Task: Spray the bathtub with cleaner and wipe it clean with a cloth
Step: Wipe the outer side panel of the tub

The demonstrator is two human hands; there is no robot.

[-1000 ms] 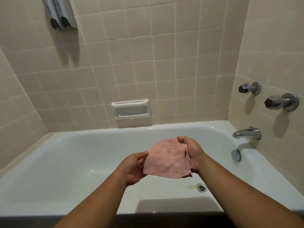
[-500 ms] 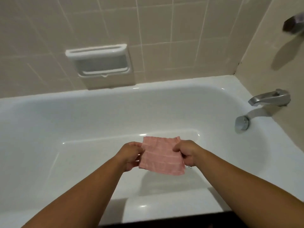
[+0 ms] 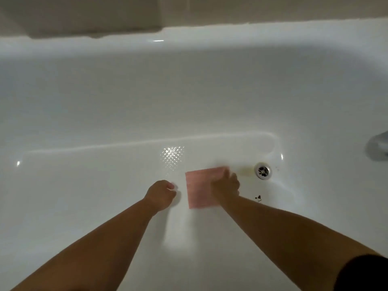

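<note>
Right fingers (image 3: 227,175): pressed down on the right edge of the pink cloth (image 3: 199,186), gripping it against the tub floor; blurred, so single fingers could not be told apart.
Left fingers (image 3: 171,186): curled in loosely, holding nothing, just beside the cloth's left edge but apart from it.
Right hand (image 3: 225,185): lay over the cloth's right side, forearm reaching in from lower right.
Left hand (image 3: 160,195): low over the tub floor, forearm coming in from lower left.
Cloth: spread flat on the floor of the bathtub (image 3: 105,101), near the drain.
Drain (image 3: 262,170): metal, right of the cloth, not touching it.
Dark specks (image 3: 258,198): on the floor below the drain.
Spout (image 3: 378,147): at the right edge, partly cut off.
</note>
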